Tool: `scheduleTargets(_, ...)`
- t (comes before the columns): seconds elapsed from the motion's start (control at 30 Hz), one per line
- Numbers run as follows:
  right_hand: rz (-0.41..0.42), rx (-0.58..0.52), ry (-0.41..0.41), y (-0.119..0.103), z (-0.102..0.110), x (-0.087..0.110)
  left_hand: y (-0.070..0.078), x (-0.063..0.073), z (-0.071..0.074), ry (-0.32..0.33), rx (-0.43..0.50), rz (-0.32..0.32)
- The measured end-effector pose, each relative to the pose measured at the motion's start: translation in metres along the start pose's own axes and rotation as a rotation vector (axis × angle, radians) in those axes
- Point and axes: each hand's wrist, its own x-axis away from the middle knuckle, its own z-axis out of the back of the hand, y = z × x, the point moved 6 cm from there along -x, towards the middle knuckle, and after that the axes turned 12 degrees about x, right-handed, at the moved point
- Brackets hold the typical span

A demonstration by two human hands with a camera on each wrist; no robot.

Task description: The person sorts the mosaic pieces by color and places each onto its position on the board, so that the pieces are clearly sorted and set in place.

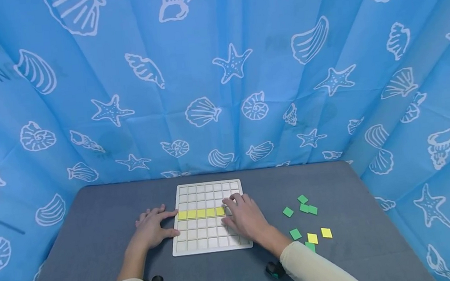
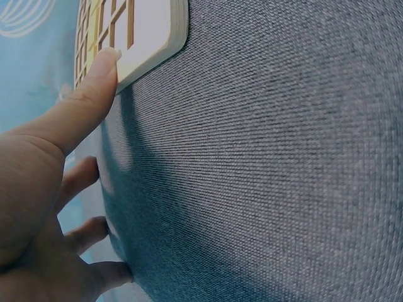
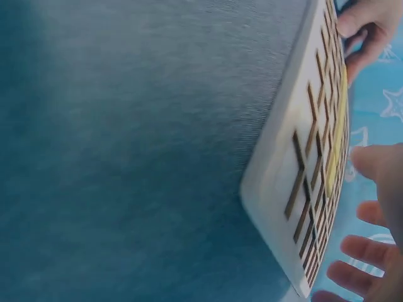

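Observation:
A white gridded board [image 1: 196, 244] lies on the table with several yellow square tiles [image 1: 201, 213] in a line across one of its middle rows. At the board's left edge, my left hand [image 1: 152, 229] touches the rim with thumb and forefinger, fingers spread; in the left wrist view the thumb [image 2: 88, 94] rests on the board's corner area. My right hand [image 1: 246, 218] hovers above the board's right side, by the right end of the yellow row. Its fingers [image 3: 365, 251] are apart in the right wrist view, with nothing seen between them.
Several loose green tiles [image 1: 295, 234] and two yellow tiles [image 1: 326, 233] lie on the grey table [image 1: 368, 253] to the right of my right forearm. A blue shell-patterned curtain [image 1: 223, 127] hangs behind the table and along its sides.

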Motion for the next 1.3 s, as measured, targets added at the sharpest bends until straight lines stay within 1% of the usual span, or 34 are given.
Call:
scheduleTargets(0.13,0.000,0.015,-0.035,0.001,-0.004,0.006,-0.001,0.001,0.001,0.002,-0.004,-0.009)
scheduleTargets(0.4,-0.007,-0.006,-0.041,0.009,-0.006,0.021,0.000,0.001,0.002,0.015,0.003,-0.008)
scheduleTargets(0.53,-0.006,-0.015,-0.033,0.017,-0.005,0.027,0.002,0.002,0.002,0.016,0.001,-0.006)
scheduleTargets(0.73,-0.017,0.015,-0.058,0.031,-0.006,0.037,0.001,0.002,0.003,0.006,0.010,-0.006)
scheduleTargets(0.8,-0.023,0.017,-0.053,0.036,-0.004,0.041,0.001,0.001,0.003,0.007,0.010,-0.011)
scheduleTargets(1.0,-0.074,0.018,-0.009,0.053,0.004,0.052,0.001,0.000,0.001,0.005,0.005,-0.010)
scheduleTargets(1.3,-0.170,-0.008,-0.031,0.080,0.005,0.067,0.001,0.001,0.001,0.005,-0.003,-0.019)
